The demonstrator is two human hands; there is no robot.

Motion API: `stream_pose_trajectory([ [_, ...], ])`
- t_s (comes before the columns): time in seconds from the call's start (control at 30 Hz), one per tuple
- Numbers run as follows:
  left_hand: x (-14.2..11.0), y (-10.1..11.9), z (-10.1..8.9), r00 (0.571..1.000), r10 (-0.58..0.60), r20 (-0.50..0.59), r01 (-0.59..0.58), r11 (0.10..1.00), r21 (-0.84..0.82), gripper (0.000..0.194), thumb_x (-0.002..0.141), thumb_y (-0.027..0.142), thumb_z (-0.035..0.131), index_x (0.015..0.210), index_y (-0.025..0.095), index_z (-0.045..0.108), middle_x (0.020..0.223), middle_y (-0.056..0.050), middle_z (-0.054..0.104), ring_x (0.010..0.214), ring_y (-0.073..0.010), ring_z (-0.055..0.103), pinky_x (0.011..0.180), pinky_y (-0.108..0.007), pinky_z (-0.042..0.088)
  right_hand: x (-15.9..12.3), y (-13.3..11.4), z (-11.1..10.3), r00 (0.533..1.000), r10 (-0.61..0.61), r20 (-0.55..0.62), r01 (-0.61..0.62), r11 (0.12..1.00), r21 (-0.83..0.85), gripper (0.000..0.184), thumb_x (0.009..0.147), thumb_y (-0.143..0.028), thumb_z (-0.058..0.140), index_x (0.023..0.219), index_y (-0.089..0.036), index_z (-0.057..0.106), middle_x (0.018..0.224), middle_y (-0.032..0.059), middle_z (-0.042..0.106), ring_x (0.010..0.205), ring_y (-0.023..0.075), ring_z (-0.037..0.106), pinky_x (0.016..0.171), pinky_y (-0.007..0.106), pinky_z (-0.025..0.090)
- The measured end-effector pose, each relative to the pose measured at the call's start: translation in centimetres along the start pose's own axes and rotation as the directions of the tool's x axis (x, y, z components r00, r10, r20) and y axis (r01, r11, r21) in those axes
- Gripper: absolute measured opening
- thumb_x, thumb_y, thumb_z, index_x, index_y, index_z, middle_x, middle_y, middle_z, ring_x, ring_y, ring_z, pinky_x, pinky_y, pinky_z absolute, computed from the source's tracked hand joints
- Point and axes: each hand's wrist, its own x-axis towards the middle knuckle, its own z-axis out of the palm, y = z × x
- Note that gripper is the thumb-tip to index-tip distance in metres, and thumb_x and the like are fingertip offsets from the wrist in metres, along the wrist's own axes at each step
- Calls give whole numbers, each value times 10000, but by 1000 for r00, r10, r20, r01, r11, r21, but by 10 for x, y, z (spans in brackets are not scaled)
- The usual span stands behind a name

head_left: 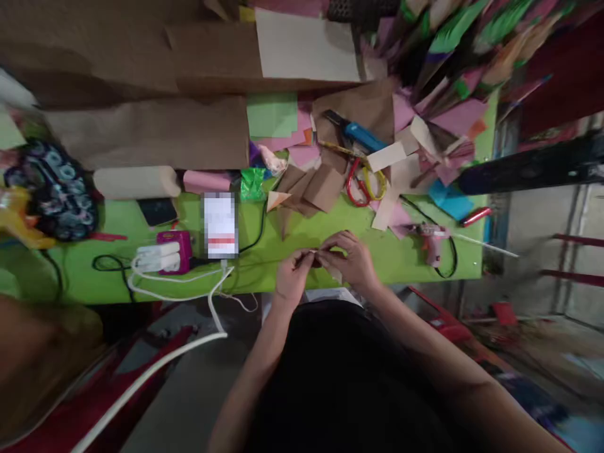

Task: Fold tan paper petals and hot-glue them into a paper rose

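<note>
We pinch a small pale-and-brown piece (317, 258), probably paper, between the fingertips of our left hand (291, 277) and right hand (353, 261), over the near part of the green worktop (401, 259). Both grips are narrow around it, likely because 2 hands steady something tiny better. The pink glue gun (435, 244) lies to our right, seemingly for easy reach.

Head view: head-worn, faced forward and steeply down.
Green table (297, 229): seen from above, stretched across most of the frame.
Left hand (291, 277) and right hand (352, 261): framed near the centre, at middle range.
Black shirt (340, 377): shown closer, at the bottom edge.
</note>
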Motion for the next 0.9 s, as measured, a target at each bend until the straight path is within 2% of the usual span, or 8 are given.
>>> stream_pose_trajectory([
  [0.4,0,4,-1,999,38,29,-38,999,21,234,812,382,653,869,166,723,827,-37,754,780,-176,701,802,-320,568,0,0,0,1000,19,11,-19,999,41,202,906,-395,661,786,-236,691,778,40,680,788,208,608,714,340,485],
  [0.7,-1,2,-4,994,102,44,-107,985,133,244,856,377,627,922,168,733,846,-49,769,805,-189,718,799,-322,574,2,-1,1,1000,12,29,-11,1000,-26,140,897,-298,661,778,-224,661,768,33,666,776,202,592,710,334,471],
  [0.9,-1,3,-3,996,89,28,-91,987,128,243,845,372,629,911,165,736,849,-50,770,803,-183,717,790,-309,572,3,-2,1,999,-1,33,3,998,-56,119,883,-253,661,767,-227,647,768,33,668,771,208,593,714,340,471],
])
